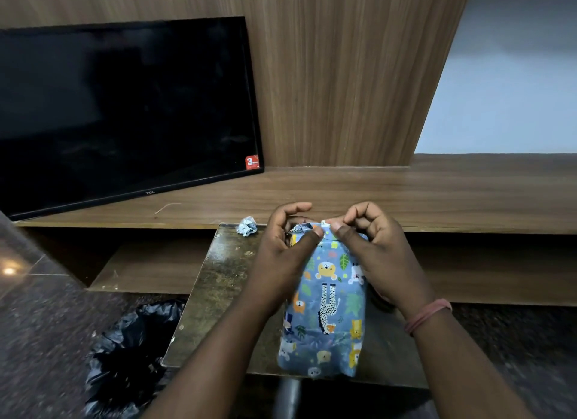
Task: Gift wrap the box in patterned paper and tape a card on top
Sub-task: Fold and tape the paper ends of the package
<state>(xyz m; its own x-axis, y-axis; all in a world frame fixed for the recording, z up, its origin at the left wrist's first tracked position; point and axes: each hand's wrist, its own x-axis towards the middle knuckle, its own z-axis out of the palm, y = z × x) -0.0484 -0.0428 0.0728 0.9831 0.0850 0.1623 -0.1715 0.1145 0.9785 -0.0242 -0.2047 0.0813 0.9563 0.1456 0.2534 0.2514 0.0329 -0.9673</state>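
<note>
Where your two hands meet at the far end of the wrapped box (324, 312), both grips are narrow and holding paper. Item: box in blue animal-patterned paper, lying lengthwise on the dark worktop (218, 287), running from the near edge up to your grips. Item: left hand (281, 253), thumb pressed on the top fold, fingers curled over the far end. Item: right hand (371, 247), thumb beside the left thumb, fingers pinching the fold; pink bands on the wrist. Left of the grips, a crumpled paper scrap (247, 225). Lower left, a black bin bag (131, 350). Beyond, a wooden shelf (406, 194) carrying a dark television (125, 112).
</note>
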